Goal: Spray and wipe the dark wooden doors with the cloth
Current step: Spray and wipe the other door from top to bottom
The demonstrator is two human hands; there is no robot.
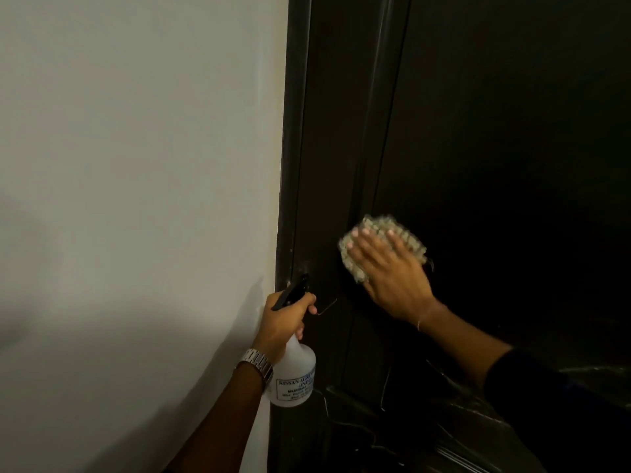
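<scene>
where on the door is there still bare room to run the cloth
Bare door spreads above and right of the cloth under the right hand. It is crowded low on the left, where the left hand holds the spray bottle by the wall.

You are looking at a pale wall (136, 199) filling the left half of the view, and a soft shadow is lying across its lower part. A wristwatch (256, 363) with a metal link band is sitting low in the view, just beside the wall's right edge. A thin bracelet (421, 320) is showing further right. At the bottom right, a dark marble floor (426, 435) with pale veins is catching some light.
</scene>
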